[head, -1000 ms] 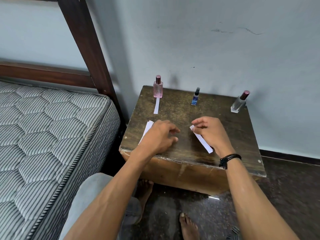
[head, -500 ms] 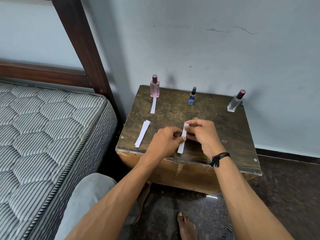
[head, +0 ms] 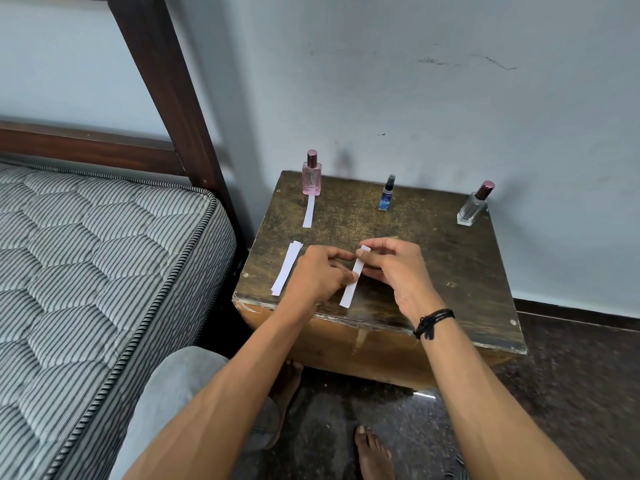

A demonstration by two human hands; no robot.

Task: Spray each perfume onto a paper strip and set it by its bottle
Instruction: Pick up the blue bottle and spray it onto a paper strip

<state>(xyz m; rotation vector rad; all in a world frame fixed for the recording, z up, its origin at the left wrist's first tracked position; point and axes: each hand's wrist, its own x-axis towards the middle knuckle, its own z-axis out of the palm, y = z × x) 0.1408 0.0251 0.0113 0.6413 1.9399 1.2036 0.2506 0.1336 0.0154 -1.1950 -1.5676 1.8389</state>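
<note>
Three perfume bottles stand along the back of a worn wooden table [head: 460,271]: a pink bottle [head: 311,174] at the left, a small blue bottle [head: 387,195] in the middle, a clear bottle [head: 472,206] at the right. One paper strip [head: 308,211] lies in front of the pink bottle. Loose spare strips [head: 286,267] lie at the table's left edge. My left hand [head: 318,271] and my right hand [head: 394,268] both pinch another white strip [head: 353,282] between them, held lengthwise just above the table's front.
A striped mattress [head: 104,271] on a dark wooden bed frame [head: 166,84] sits close on the left. The grey wall [head: 415,98] rises right behind the bottles. Dark floor [head: 571,393], my bare feet and my knee lie below the table's front edge.
My right hand brought the strip from the table's right-middle toward the centre and turned it lengthwise. My left hand left the spare strips and took hold of it too.
</note>
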